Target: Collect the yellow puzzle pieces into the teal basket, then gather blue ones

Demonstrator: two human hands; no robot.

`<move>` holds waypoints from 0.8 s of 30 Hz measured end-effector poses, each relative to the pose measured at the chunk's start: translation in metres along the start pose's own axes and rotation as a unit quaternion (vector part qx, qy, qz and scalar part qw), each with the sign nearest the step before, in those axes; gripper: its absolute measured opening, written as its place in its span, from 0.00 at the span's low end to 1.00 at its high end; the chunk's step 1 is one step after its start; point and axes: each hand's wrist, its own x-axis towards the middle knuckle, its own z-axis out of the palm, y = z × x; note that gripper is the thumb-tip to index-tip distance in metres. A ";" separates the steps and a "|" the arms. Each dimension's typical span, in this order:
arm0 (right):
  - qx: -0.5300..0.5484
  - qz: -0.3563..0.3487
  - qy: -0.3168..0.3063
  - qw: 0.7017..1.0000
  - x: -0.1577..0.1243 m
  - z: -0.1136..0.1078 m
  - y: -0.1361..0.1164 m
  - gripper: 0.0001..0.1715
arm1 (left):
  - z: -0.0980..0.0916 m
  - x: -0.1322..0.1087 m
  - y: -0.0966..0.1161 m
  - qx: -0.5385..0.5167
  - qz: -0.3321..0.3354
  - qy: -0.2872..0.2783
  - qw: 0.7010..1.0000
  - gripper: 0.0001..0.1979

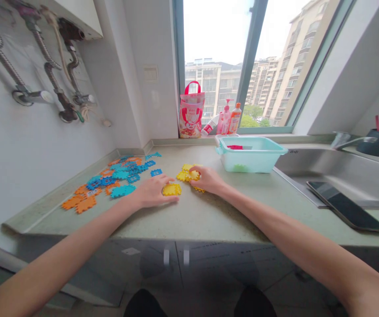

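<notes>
Bright daylight pours through the window (242,66), its sky blown out white. The counter (209,215) is evenly lit with soft shadows. Wide-angle distortion bends the edges.

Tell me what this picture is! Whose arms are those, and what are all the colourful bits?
The camera sits on a person's head, looking down, so the two arms are that person's own. The left hand rests on a yellow puzzle piece lying on the counter. The right hand touches a small pile of yellow pieces. Further left lie blue and orange pieces. Behind the hands stands a pale green tub. On the right are a sink and a dark tablet.
</notes>
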 end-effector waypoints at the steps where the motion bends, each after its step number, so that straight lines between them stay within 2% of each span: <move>1: -0.001 -0.001 -0.001 1.000 0.000 0.000 0.000 0.23 | 0.003 0.002 0.004 0.021 0.005 0.000 1.000 0.32; 3: 0.004 -0.003 0.001 1.000 0.000 0.000 0.003 0.24 | 0.006 0.007 0.010 0.062 0.021 -0.008 0.998 0.26; 6: 0.017 -0.014 -0.001 1.000 -0.001 -0.005 0.012 0.25 | 0.005 0.017 0.013 0.107 0.039 -0.029 0.993 0.22; 10: 0.046 -0.074 -0.056 0.995 -0.004 -0.014 0.027 0.26 | -0.007 0.042 0.005 0.125 0.042 -0.024 0.991 0.22; 13: 0.080 -0.107 -0.093 0.987 -0.005 -0.020 0.035 0.27 | -0.009 0.066 -0.003 0.108 0.076 -0.028 0.991 0.22; 17: 0.109 -0.117 -0.117 0.980 -0.005 -0.025 0.038 0.27 | 0.005 0.085 -0.002 0.086 0.127 -0.060 0.986 0.22; 24: 0.115 -0.118 -0.131 0.978 -0.003 -0.028 0.040 0.27 | 0.022 0.086 0.011 0.061 0.129 -0.055 0.988 0.31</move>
